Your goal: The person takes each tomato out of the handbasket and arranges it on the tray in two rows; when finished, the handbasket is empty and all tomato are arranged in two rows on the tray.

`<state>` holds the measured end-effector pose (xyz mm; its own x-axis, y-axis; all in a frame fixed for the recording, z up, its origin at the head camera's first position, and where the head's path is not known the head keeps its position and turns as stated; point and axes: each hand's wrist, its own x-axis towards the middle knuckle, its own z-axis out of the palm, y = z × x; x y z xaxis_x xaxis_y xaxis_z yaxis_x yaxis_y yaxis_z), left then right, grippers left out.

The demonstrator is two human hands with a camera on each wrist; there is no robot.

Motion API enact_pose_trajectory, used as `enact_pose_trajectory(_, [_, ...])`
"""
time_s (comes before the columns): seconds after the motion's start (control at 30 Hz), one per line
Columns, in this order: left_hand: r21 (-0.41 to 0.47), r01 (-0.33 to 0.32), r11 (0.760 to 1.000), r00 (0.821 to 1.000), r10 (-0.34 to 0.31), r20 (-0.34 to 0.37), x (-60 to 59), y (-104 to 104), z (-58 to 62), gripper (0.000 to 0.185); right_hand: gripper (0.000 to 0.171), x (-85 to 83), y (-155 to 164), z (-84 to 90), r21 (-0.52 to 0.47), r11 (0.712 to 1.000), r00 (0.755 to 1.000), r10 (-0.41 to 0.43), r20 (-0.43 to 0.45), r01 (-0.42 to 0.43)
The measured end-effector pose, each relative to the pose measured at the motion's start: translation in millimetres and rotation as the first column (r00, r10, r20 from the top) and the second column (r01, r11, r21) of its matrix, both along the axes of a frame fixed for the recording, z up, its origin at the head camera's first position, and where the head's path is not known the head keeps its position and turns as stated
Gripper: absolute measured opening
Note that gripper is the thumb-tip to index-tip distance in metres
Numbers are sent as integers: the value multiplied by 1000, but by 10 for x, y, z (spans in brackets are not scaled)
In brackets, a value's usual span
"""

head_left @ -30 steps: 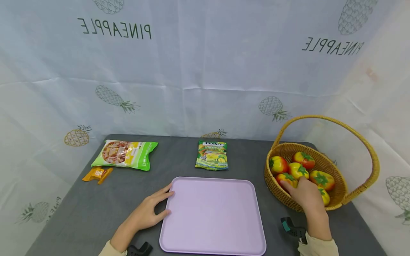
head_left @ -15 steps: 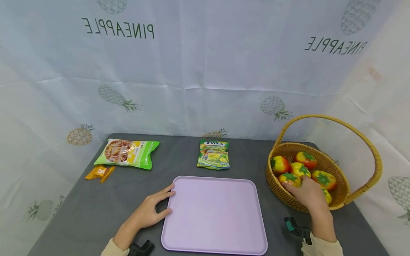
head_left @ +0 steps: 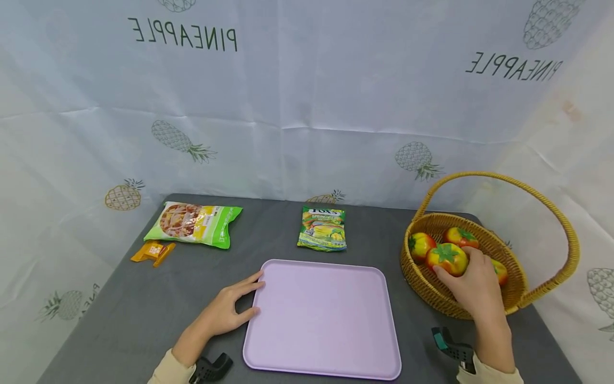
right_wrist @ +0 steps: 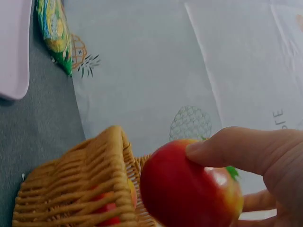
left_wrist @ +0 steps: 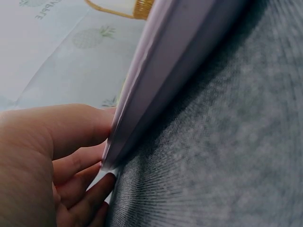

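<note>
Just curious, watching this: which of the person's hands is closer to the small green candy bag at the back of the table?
The left. The left hand rests at the pink tray's left edge, nearer the candy bag. The right hand grips a tomato over the basket, farther right.

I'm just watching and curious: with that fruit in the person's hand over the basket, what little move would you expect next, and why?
Probably carrying it leftward toward the tray. The right hand grips a red-and-yellow fruit lifted above the others in the wicker basket, while the left hand rests against the edge of the bare lilac tray, as if steadying it.
</note>
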<state>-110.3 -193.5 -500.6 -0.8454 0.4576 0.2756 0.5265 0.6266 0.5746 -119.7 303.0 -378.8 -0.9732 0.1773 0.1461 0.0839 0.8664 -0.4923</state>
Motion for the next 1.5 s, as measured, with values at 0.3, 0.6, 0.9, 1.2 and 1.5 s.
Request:
enact_pose_trajectory(0.3, [3,-12,1000,999,12,33,5,-1,15,51,75,-15,-311,-22,-68,981,949,154,-277,-179])
enact_pose_trajectory(0.6, [1,-6,1000,999,6,37,-14,8,17,51,75,-95,-891,-302,-129,877,863,411,-294,-462])
enact_pose_trajectory(0.9, [2,-14,1000,1000,14,7,-11,14,3,49,71,-194,-1544,-598,-300,721,778,610,-153,-625])
enact_pose_trajectory(1.2, [10,-13,1000,998,13,65,-9,0,41,50,69,-363,-1967,-769,-442,610,693,720,-38,-658])
enact_pose_trajectory(1.5, [3,-17,1000,993,17,118,-13,4,43,51,70,-479,-2162,-839,-463,617,682,731,36,-636])
